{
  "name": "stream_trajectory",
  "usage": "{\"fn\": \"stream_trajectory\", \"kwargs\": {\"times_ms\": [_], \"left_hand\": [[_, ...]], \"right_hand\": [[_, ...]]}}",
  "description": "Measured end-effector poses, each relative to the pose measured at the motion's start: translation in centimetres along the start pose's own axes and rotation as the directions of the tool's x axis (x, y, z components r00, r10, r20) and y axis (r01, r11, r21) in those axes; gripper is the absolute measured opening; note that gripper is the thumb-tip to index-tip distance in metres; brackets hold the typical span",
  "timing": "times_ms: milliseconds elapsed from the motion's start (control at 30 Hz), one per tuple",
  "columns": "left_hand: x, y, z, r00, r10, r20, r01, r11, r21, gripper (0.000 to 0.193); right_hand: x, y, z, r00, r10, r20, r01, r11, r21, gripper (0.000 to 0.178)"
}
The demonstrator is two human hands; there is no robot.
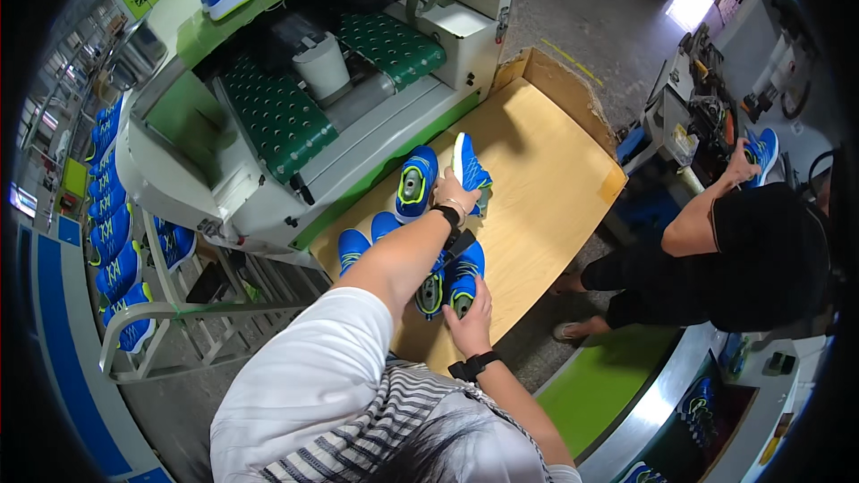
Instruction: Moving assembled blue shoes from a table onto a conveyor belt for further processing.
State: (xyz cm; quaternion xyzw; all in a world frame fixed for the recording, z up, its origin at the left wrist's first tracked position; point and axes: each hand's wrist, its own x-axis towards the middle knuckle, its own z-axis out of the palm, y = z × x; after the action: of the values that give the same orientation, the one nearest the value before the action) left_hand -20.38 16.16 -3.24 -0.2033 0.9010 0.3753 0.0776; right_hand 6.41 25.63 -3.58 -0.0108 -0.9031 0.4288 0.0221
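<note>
1. The left arm, bare below a short white sleeve, stretches forward and away from the body, nearly straight.
2. The left hand (454,191), with a dark band at its wrist, is closed in a grip, fingers curled.
3. The right forearm rises from the lower edge, bent at the elbow.
4. The right hand (471,311), a black band at its wrist, lies palm down, fingers pressed forward.

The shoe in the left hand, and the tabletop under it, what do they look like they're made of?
The blue shoe held by the left hand looks like woven or mesh fabric, matte, with lime trim; its sole may be rubber or foam, which I can't confirm. The tabletop looks like bare plywood or board: pale tan, flat, faintly glossy. The right hand rests on another blue shoe.
</note>
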Motion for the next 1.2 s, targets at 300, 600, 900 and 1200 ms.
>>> {"fn": "stream_trajectory", "kwargs": {"times_ms": [300,600,900,1200], "left_hand": [[-5.3,-1.5,-17.9,0.649,0.665,0.369,0.407,0.106,-0.907,0.072],[-5.8,-8.4,-30.8,0.998,-0.029,0.049,0.040,-0.243,-0.969,0.065],[-6.0,-9.3,-26.6,0.999,-0.014,0.029,0.019,-0.461,-0.887,0.080],[-13.5,-14.6,-17.6,0.835,0.551,0.004,-0.548,0.830,0.104,0.063]], "right_hand": [[1.2,0.2,-2.3,0.983,0.179,0.034,-0.181,0.935,0.306,0.081],[24.7,-14.3,-9.2,0.951,-0.277,-0.137,0.309,0.816,0.489,0.066],[43.7,-24.3,3.1,0.844,-0.530,-0.081,0.534,0.844,0.044,0.081],[15.6,7.4,2.3,0.950,-0.059,0.306,0.127,0.970,-0.208,0.063]]}}
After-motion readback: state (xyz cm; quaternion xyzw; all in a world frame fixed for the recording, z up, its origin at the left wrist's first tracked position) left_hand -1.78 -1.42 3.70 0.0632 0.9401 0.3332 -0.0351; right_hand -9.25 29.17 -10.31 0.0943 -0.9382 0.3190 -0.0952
